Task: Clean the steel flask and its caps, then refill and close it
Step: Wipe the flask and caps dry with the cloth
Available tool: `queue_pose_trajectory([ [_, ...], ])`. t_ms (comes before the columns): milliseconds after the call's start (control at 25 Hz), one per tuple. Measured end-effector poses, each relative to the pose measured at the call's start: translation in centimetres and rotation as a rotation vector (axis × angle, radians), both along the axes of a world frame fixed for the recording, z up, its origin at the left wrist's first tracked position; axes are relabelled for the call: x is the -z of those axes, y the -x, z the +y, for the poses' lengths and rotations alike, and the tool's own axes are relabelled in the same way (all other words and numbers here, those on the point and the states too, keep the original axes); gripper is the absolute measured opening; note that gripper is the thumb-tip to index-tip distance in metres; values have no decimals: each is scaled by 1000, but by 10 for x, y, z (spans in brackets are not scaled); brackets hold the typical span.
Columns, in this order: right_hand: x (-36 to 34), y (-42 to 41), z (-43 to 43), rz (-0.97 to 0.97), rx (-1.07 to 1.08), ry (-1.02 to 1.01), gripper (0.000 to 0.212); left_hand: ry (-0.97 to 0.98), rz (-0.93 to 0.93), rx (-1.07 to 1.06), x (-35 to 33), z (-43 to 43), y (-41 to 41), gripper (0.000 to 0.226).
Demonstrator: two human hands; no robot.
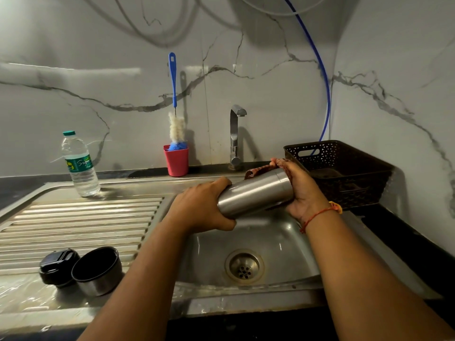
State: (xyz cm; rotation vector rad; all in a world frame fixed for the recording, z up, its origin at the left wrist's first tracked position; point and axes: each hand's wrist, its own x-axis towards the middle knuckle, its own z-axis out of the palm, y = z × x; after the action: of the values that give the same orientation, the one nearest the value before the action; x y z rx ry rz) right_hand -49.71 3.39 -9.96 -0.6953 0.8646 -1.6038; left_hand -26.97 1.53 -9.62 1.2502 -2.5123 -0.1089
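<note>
The left grip (204, 205) is closed round the near end of the steel flask (256, 193), fingers wrapped under the body and thumb on top. This looks like a steadying hold, so the flask cannot turn while the other hand works. The right grip (295, 190) cups the far end with its fingers curled about it and a reddish-brown cloth (256, 171) trapped between palm and steel. A fold of the cloth sticks out above the flask, which suggests the outside is being wiped or dried. The hands cover both ends, so I cannot tell which is the mouth.

The flask lies almost level, its far end a little raised, in the air above the sink (283, 239). Holding it there is probably so that drips fall into the basin rather than on the counter (394, 225).

Both caps sit on the ribbed drainboard (86, 217) to the left, well apart from the flask. The black inner cap (57, 267) and the steel outer cap (97, 270) touch or nearly touch, and the outer cap lies open side up and tilted. They seem to be parked where they can drain within reach of the left grip.

A water bottle (80, 163) stands capped at the back of the drainboard, likely there for the refill. A bottle brush (176, 129) stands in a red cup (176, 161) beside the tap (235, 136), and a dark basket (344, 168) stands to the right.
</note>
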Motion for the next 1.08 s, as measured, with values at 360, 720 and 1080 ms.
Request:
queue_pose_trajectory([
  [360,-5,-33,-2,161,415,0,17,-21,105,-132,12,-8,1,76],
  [720,-12,-16,2,467,222,45,27,-174,113,-78,6,-7,0,71],
  [1080,3,-4,1,-302,-135,96,32,-291,291,26,9,1,10,77],
])
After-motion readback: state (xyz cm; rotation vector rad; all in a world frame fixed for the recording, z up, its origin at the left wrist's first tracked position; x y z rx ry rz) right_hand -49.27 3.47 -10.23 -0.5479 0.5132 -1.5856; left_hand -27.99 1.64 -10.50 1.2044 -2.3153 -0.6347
